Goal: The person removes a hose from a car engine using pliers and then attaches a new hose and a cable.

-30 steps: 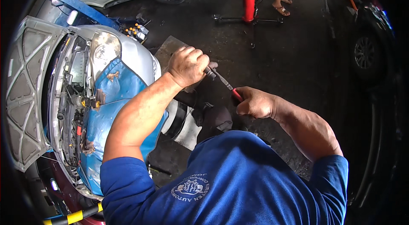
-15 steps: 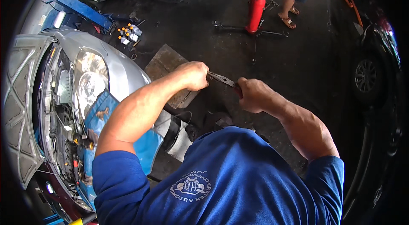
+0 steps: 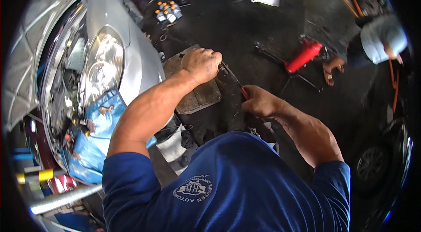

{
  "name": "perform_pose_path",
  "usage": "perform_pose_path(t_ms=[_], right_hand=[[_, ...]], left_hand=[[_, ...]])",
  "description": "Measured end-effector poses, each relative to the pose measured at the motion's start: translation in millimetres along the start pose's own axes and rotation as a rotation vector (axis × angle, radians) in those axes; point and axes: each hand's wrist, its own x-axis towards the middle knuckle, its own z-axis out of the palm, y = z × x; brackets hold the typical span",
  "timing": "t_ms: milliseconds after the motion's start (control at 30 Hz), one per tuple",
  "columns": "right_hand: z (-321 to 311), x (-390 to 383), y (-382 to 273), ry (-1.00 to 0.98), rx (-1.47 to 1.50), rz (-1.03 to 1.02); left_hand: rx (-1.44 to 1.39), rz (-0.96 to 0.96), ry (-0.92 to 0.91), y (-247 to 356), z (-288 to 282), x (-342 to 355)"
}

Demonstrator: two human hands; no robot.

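In my right hand [image 3: 262,101] is a pair of long-nose pliers [image 3: 231,74] with red handles, the fingers wrapped round the grips. Its jaws point up and left toward my left hand [image 3: 201,66]. That hand is closed right at the tip of the pliers, pinching a small piece that its fingers mostly hide. Both hands are held out in front of my chest, above a worn brown board [image 3: 199,99] on the floor.
At left stands a silver car with its hood up, its headlight [image 3: 106,58] near my left arm and a blue cover [image 3: 98,133] over its front. A red cylindrical jack [image 3: 303,57] with dark legs lies beyond my right hand. A person [image 3: 379,41] stands beside it. Several orange-capped bottles [image 3: 168,11] stand farther back.
The view has swung, so the car, jack and person sit elsewhere in the picture. The pliers now slant more steeply, and my left hand has turned with its back up.
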Motion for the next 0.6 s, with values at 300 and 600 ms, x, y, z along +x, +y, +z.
perform_pose_path(t_ms=[300, 600], right_hand=[[-95, 55, -48, 0.014, -0.765, -0.141], [-146, 80, -60, -0.046, -0.762, -0.234]], left_hand=[[-0.103, -0.469, -0.579, -3, -29, 41], [0.069, -0.503, -0.434, -11, -34, 67]])
